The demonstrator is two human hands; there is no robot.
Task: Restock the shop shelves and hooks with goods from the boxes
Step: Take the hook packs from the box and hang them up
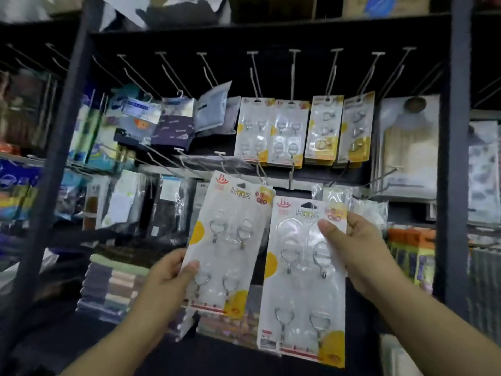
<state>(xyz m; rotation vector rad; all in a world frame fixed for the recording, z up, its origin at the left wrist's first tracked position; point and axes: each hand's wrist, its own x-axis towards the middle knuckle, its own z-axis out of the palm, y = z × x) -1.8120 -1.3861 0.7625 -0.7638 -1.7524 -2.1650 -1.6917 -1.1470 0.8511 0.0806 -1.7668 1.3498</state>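
fingers of left hand point(173, 270) pinch one hook pack point(230, 245); right hand point(352, 245) pinches another hook pack point(303, 280) beside it.

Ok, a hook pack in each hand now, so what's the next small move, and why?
Probably lift the left hand's pack toward the peg above, where matching four-hook packs already hang. Its hang hole sits at the top, and the right hand pinches the other pack, so only one can go on at a time.

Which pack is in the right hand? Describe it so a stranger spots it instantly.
Start at the dark peg rack; below it two hands hold white HOOK cards. The right hand grips the lower, nearer pack, whose four clear hooks look larger than the left pack's.
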